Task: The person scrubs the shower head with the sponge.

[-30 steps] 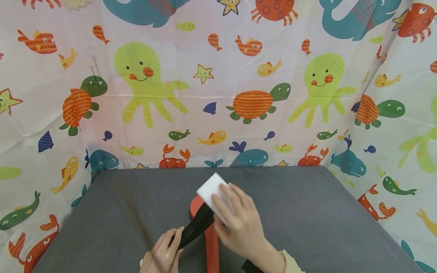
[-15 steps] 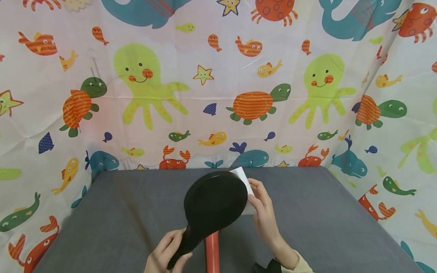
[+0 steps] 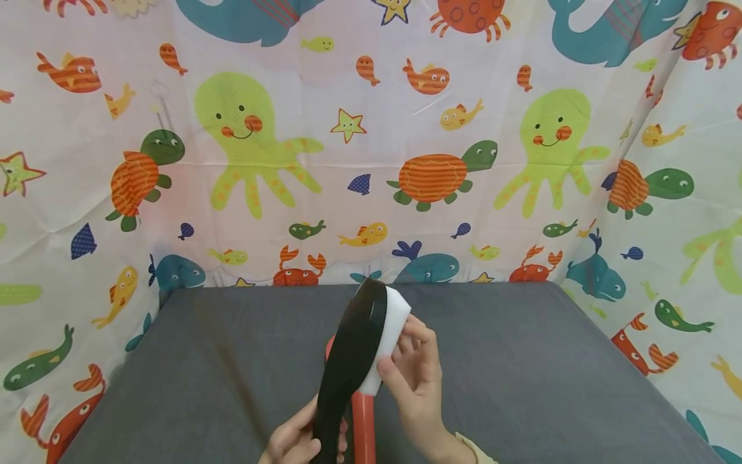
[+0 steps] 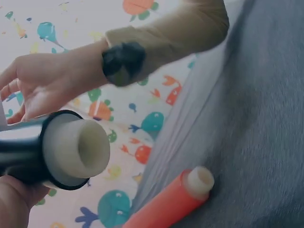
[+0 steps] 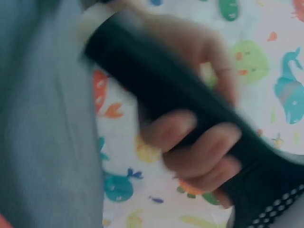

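My left hand (image 3: pixel 297 439) grips the handle of a black handheld shower head (image 3: pixel 355 341), raised over the grey table with its head end up and turned edge-on. In the right wrist view, pale nozzle dots show along the edge of its face, and the fingers (image 5: pixel 202 147) wrap the handle. A pale hollow connector (image 4: pixel 90 147) ends the handle in the left wrist view. My right hand (image 3: pixel 420 386) pinches a white sponge block (image 3: pixel 395 319) between thumb and fingers, against the face side of the shower head. The face itself is mostly hidden.
A red handheld shower head (image 3: pixel 364 425) lies on the grey table (image 3: pixel 522 374) behind the black one, its pale connector end (image 4: pixel 200 181) visible in the left wrist view. A curtain (image 3: pixel 371 142) printed with sea animals rises behind and at both sides.
The black shower head has come up from a low tilt, showed its broad back, then turned edge-on. The right hand with the sponge went right, then came back in against the face side.
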`<action>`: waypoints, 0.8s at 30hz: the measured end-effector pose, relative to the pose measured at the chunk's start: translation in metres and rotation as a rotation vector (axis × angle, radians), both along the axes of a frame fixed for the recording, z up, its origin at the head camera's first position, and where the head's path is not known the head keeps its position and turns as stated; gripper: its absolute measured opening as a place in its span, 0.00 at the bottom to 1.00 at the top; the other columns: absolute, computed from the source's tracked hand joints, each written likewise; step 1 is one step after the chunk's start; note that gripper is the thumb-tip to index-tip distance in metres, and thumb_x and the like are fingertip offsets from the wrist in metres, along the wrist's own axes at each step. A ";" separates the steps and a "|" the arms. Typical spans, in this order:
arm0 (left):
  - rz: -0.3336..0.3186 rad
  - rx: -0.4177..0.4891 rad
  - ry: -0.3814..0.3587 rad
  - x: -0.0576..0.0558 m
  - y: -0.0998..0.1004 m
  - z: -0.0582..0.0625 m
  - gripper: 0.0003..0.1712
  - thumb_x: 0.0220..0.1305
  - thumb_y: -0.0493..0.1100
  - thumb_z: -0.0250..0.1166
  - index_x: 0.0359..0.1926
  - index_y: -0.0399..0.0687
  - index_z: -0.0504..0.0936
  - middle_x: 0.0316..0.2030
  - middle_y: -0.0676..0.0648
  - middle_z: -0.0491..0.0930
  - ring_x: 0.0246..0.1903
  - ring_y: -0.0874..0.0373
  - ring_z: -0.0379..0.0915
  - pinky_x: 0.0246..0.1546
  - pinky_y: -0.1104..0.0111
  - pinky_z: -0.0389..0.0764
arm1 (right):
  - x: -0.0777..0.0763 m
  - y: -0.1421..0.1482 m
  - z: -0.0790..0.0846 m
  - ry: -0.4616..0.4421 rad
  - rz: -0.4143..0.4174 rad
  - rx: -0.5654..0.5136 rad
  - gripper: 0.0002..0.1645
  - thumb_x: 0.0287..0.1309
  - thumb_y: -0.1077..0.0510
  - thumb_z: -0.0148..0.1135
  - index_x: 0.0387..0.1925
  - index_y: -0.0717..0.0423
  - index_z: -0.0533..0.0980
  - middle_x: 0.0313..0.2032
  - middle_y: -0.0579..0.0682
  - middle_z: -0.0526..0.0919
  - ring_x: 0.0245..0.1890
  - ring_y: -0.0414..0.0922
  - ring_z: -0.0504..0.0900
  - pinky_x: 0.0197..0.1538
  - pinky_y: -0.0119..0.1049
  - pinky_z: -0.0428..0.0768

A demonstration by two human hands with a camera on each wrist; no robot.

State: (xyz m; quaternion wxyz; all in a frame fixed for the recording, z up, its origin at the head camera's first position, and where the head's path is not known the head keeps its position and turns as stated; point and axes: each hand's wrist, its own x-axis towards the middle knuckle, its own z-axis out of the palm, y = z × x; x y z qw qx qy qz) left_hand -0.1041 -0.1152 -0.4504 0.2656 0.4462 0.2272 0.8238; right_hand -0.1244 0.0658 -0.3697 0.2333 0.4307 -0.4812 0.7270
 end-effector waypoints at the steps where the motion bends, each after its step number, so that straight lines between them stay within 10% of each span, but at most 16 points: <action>1: -0.004 0.013 -0.015 0.001 0.000 -0.001 0.23 0.73 0.33 0.34 0.66 0.48 0.60 0.53 0.48 0.71 0.50 0.60 0.70 0.55 0.70 0.69 | -0.001 -0.002 -0.002 0.028 -0.039 0.026 0.25 0.60 0.74 0.50 0.58 0.66 0.59 0.58 0.62 0.60 0.56 0.53 0.66 0.55 0.39 0.73; 9: 0.180 -0.113 -0.177 0.017 -0.002 -0.008 0.19 0.70 0.28 0.38 0.56 0.38 0.69 0.46 0.45 0.77 0.44 0.54 0.78 0.48 0.66 0.77 | -0.010 -0.010 -0.020 0.215 -0.410 0.329 0.21 0.57 0.61 0.63 0.52 0.59 0.70 0.54 0.68 0.62 0.55 0.54 0.65 0.50 0.39 0.72; 15: 0.186 -0.153 -0.141 0.015 -0.005 -0.013 0.20 0.72 0.33 0.39 0.59 0.40 0.69 0.48 0.45 0.77 0.45 0.54 0.77 0.50 0.63 0.75 | -0.013 -0.004 -0.022 0.382 -0.369 0.427 0.18 0.54 0.63 0.63 0.48 0.57 0.74 0.51 0.69 0.67 0.52 0.56 0.67 0.42 0.45 0.70; 24: -0.012 -0.100 -0.202 0.011 -0.004 -0.013 0.24 0.71 0.30 0.37 0.66 0.40 0.61 0.52 0.40 0.74 0.49 0.54 0.74 0.53 0.67 0.72 | -0.036 0.002 -0.021 0.362 -0.424 0.507 0.18 0.57 0.57 0.63 0.50 0.53 0.75 0.56 0.64 0.65 0.54 0.56 0.66 0.44 0.44 0.70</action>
